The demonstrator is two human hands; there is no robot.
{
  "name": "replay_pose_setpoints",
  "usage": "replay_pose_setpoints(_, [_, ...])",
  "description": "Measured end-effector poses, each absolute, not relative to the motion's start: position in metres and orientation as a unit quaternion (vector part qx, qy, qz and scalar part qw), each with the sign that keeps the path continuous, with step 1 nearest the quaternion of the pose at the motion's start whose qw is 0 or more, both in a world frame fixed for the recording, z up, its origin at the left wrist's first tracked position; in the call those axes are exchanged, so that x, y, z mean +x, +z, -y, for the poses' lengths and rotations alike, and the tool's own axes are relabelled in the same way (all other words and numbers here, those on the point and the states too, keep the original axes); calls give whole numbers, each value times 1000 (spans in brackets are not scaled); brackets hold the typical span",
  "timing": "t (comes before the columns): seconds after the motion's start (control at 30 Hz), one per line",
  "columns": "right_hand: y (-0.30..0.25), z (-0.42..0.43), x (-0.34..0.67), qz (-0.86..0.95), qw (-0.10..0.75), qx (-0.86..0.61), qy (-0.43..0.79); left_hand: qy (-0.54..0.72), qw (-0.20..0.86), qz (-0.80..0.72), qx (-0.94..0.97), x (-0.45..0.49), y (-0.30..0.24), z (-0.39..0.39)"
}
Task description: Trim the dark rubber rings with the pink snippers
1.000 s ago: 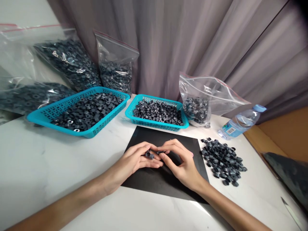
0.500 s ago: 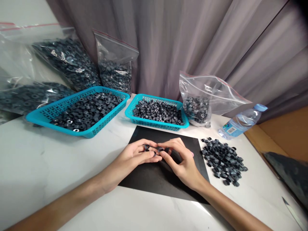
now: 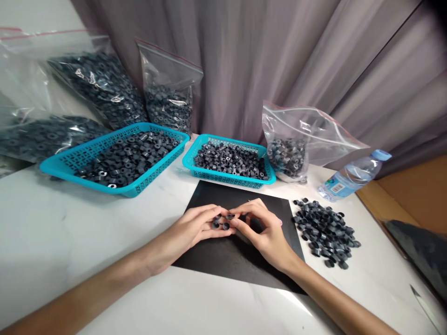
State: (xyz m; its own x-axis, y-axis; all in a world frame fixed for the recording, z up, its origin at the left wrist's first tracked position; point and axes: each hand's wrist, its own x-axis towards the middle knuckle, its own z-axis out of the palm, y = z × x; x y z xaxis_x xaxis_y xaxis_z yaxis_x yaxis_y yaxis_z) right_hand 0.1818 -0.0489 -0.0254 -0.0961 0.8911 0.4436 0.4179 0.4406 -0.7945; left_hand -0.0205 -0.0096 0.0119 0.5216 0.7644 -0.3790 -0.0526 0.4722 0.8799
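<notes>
Over the black rectangular mat point(image 3: 226, 253) at the middle of the white marble-look surface point(image 3: 70, 232): left hand point(image 3: 195, 228) and right hand point(image 3: 263, 232) meeting fingertip to fingertip. Left fingers curled narrow around two or three small dark grey ring-shaped plastic parts point(image 3: 220, 223); right fingers pinched narrow on one further such ring point(image 3: 230, 216), just beside those in the left.

Change against half a second earlier: hands drawn slightly closer together, rings in the left hand turned so that open bores now face the camera, one more ring showing there. Judged: parts being gathered or fitted together at the fingertips, step not complete. Against one second earlier: left fingers less flat, rings shifted from the side of the index finger toward the fingertips.

Elsewhere, no shift noted:
- loose heap of dark rings point(image 3: 324, 230) right of the mat, well apart from the hands;
- small turquoise perforated basket point(image 3: 228, 160) of rings behind the mat;
- large turquoise perforated basket point(image 3: 118, 158) of rings to the left;
- clear zip bags of rings point(image 3: 167, 102) against the grey curtain;
- clear plastic water bottle with blue cap point(image 3: 352, 177) lying at right.
</notes>
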Motion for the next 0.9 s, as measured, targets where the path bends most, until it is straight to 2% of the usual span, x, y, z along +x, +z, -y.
replay_pose_setpoints(0.33, [-27,46,185,716,455,-451,278,285,761,-398,426,-19,10,11])
replay_pose_setpoints(0.67, [-32,43,184,645,493,-499,301,258,753,-377,473,-17,17,9])
replay_pose_setpoints(0.9, [-33,45,181,703,453,-499,225,307,721,-385,487,-24,26,0])
